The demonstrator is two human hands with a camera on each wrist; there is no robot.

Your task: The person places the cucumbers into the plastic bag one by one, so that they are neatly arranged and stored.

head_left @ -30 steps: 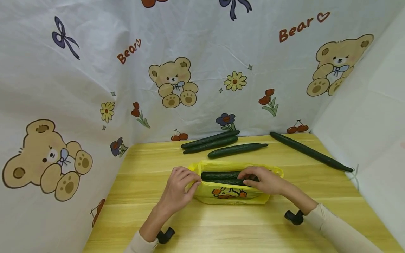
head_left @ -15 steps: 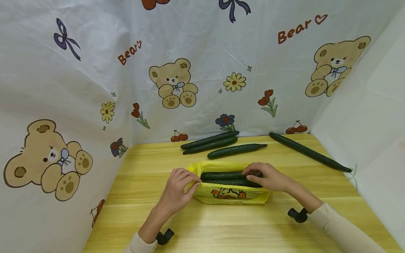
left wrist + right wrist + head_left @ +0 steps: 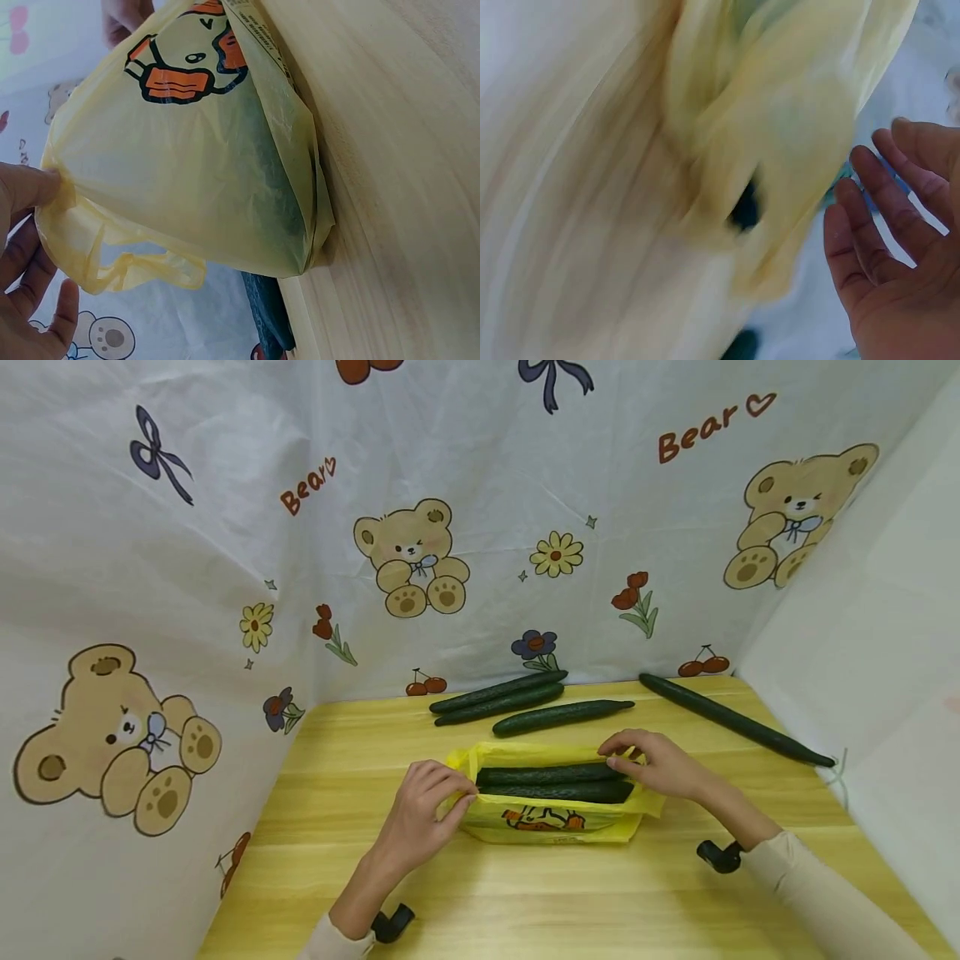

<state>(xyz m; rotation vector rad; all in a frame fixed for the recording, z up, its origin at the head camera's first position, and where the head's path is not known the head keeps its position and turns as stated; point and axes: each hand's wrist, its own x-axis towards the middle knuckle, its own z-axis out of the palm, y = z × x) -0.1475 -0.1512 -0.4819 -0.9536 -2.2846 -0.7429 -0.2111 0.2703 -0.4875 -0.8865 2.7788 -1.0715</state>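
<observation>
A yellow plastic bag [image 3: 487,822] with a cartoon print lies on the table, its mouth held wide. Inside, two dark green cucumbers [image 3: 555,791] lie side by side. My left hand [image 3: 427,806] pinches the bag's left rim between thumb and fingers; in the left wrist view the thumb [image 3: 34,187] presses the film. My right hand [image 3: 660,764] is over the right end of the bag's mouth, holding nothing. The right wrist view has its fingers [image 3: 892,199] spread and loosely bent beside the yellow film.
Behind the bag lie a pair of cucumbers [image 3: 498,695] and a single cucumber [image 3: 562,717]. Another cucumber [image 3: 735,720] slants along the right side near the white wall [image 3: 862,635]. A bear-patterned cloth [image 3: 487,460] hangs behind the wooden table [image 3: 525,902].
My right hand has drawn back from the cucumbers inside the bag, rising up and to the right. Their right ends now show. My left hand stays at the rim.
</observation>
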